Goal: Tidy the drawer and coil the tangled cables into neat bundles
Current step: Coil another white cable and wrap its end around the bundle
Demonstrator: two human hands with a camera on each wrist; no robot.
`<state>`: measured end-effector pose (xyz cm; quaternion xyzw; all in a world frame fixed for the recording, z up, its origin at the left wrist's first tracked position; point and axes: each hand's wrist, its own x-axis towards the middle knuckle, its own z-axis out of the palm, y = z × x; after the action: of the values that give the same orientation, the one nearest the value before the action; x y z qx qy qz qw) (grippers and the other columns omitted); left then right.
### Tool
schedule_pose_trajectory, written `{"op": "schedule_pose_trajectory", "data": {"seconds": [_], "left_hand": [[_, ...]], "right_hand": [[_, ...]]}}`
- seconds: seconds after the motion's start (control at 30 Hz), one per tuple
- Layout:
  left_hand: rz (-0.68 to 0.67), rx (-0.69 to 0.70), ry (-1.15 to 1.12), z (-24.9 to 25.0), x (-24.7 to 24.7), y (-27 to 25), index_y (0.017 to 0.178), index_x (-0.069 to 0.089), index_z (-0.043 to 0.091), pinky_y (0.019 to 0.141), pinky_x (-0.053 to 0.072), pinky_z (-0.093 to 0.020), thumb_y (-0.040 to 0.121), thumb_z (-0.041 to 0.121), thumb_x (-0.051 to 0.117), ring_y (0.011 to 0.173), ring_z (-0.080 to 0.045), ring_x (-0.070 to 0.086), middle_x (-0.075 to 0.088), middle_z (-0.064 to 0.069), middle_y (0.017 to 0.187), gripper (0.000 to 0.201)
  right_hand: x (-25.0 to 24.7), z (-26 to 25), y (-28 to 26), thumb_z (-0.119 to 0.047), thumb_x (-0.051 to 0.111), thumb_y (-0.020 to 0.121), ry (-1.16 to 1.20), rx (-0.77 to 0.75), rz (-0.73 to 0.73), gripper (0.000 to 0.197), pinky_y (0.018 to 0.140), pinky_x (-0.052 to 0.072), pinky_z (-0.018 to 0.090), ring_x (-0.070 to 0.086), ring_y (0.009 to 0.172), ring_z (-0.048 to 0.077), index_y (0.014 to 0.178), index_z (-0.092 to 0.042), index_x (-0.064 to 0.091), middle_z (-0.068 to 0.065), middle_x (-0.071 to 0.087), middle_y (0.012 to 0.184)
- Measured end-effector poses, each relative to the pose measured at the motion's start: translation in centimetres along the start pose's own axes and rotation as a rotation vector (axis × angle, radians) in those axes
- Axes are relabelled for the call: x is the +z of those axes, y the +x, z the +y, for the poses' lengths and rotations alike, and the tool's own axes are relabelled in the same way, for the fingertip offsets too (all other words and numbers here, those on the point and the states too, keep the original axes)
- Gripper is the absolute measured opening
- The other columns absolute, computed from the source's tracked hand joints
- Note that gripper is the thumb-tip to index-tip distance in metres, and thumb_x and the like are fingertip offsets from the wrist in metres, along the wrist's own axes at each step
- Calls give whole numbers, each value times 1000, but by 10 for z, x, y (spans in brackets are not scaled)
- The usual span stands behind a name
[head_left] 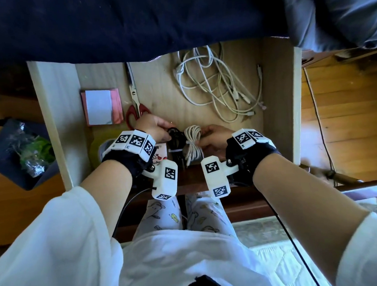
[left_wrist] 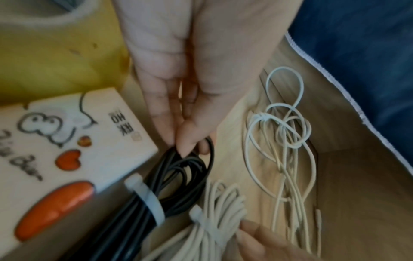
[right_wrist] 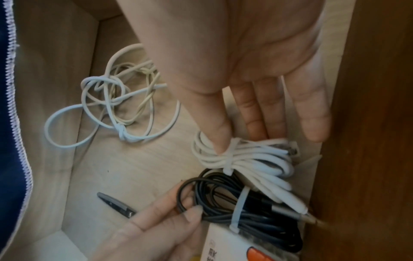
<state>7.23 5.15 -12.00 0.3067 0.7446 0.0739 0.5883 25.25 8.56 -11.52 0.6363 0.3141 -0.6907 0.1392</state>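
Observation:
In the near part of the open wooden drawer (head_left: 277,107), two tied cable bundles lie side by side. My left hand (head_left: 168,133) pinches a loop of the black cable bundle (head_left: 174,141) between thumb and fingertips (left_wrist: 187,141); a pale tie (left_wrist: 148,199) wraps its middle. My right hand (head_left: 201,137) holds the white cable bundle (head_left: 193,142), thumb (right_wrist: 220,139) on top and straight fingers behind it. A white tie (right_wrist: 230,157) cinches that bundle. A tangle of loose white cables (head_left: 219,86) lies in the back right of the drawer, knotted (right_wrist: 116,98).
Red-handled scissors (head_left: 135,102) and a pink-and-white notepad (head_left: 102,107) lie at the drawer's left. A yellow tape roll (left_wrist: 55,53) and a cartoon-printed box (left_wrist: 67,150) sit near my left wrist. Dark blue fabric (head_left: 133,23) overhangs the back. The drawer's brown front (right_wrist: 368,141) is close on the right.

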Motion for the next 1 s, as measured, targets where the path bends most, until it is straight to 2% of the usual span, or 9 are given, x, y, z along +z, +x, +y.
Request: {"op": "schedule_pose_trajectory", "data": {"seconds": [0.1,0.23,0.4,0.53,0.6,0.7,0.8,0.9,1.0], "left_hand": [[-38,12,-58,-5,-5,-1,115,65,6,58,44,0,77,-6,68,76,-7,58,67,-9,103,40],[-85,27,-165,-4,-3,-6,123,59,2,64,49,-4,86,-3,61,68,-3,59,64,-14,109,38],[-128,-7,-257,0,-6,-11,126,57,4,62,50,-8,88,-5,56,79,-3,57,63,-1,98,38],[-10,40,-385,12,-21,-16,106,62,18,68,51,-18,88,-3,54,88,-5,58,62,-2,113,29],[-18,67,-515,22,-26,-18,118,58,16,76,50,-23,91,-1,50,100,-11,56,58,-2,121,32],[-18,73,-698,34,-27,-13,136,43,13,80,49,-27,94,2,45,111,-14,51,52,-2,126,43],[-38,61,-748,45,-23,-1,139,38,16,83,48,-29,94,3,44,115,-14,48,49,-1,132,47],[-17,53,-758,57,-15,11,138,39,15,84,46,-29,89,-4,46,105,-13,53,53,2,123,54],[-7,29,-724,59,-10,17,135,40,11,67,51,-23,82,-11,56,82,-12,57,55,-2,101,60]], "right_hand": [[4,0,-1,-7,62,86,50,0,-19,12,91,42,62,57,90,38,87,-16,53,19,61,92],[4,1,-7,-8,56,89,92,21,-65,9,78,39,44,50,77,28,83,-14,57,14,54,80],[-6,-6,-26,-6,54,91,60,-62,55,21,51,42,20,47,60,15,111,-7,59,7,51,69],[-21,-22,-36,-5,56,88,218,-289,143,18,58,42,25,56,66,11,102,-16,58,1,63,81],[-24,-34,-33,-2,56,88,323,-378,181,25,59,43,26,57,68,13,106,-20,53,2,62,85],[-23,-47,-22,-2,55,88,383,-345,223,43,48,42,23,56,58,14,117,-29,39,7,60,79],[-18,-44,-4,-7,55,89,342,-251,164,37,39,39,18,54,48,14,123,-20,45,7,61,73],[-15,-36,3,-10,58,87,246,-211,150,25,46,39,18,56,47,8,111,-18,54,2,65,66],[-16,-27,1,-9,64,83,220,-197,138,13,54,39,21,57,52,9,89,-18,58,-2,66,60]]}}
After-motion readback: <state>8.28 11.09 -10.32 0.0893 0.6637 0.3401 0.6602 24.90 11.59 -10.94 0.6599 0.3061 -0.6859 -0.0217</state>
